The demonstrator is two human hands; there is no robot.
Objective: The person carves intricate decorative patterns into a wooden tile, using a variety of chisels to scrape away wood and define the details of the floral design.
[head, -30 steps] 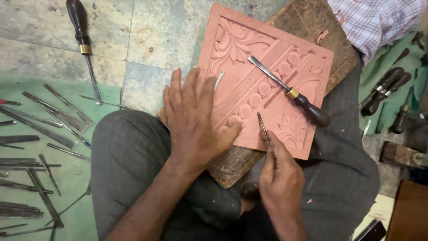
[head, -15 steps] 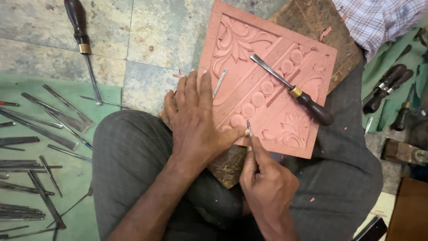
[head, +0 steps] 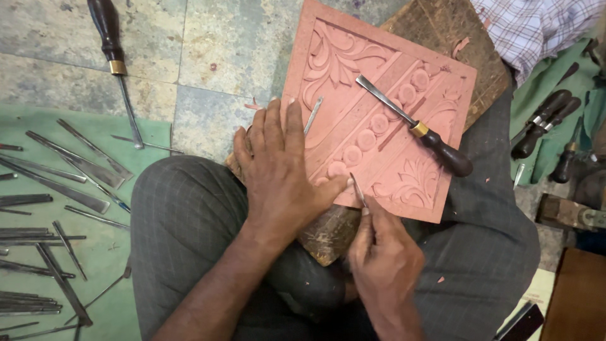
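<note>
carving workshop, likely | chisels (head: 60,177) on green cloth (head: 136,136) | carved panel (head: 379,113)

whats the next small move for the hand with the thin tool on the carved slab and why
Probably a short, light push of the thin tool along the groove near the slab's lower edge. The right hand pinches it with the tip on the reddish carved slab between the circle band and the leaf motif, while the left hand lies flat on the slab, thumb beside the tip, steadying it.
</note>
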